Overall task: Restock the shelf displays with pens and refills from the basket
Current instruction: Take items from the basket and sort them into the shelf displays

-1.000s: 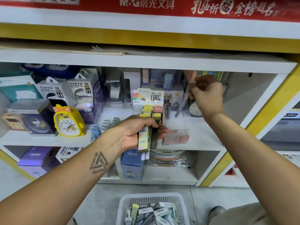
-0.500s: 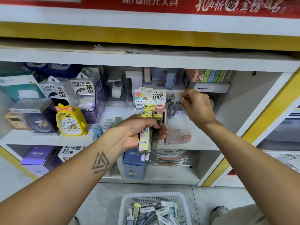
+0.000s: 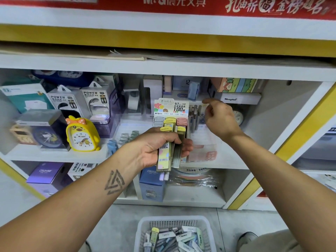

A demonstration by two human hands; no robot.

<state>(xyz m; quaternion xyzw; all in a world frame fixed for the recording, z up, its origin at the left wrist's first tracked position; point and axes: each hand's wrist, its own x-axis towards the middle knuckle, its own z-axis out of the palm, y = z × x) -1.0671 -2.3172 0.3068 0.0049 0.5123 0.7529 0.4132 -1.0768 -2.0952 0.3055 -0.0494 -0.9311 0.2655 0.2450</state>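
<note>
Head view: left hand (image 3: 156, 146) fingers (image 3: 187, 142) grip refill packs (image 3: 170, 148); right hand (image 3: 221, 119) loosely curled.

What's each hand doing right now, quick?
Left hand: fingers curled round a bundle of lead refill packs, holding them upright.
Right hand: empty, fingers loosely spread beside the pens in the shelf display.

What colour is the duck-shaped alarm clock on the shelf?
Yellow, with an orange polka-dot bow; the duck-shaped alarm clock shows in the head view.
</note>
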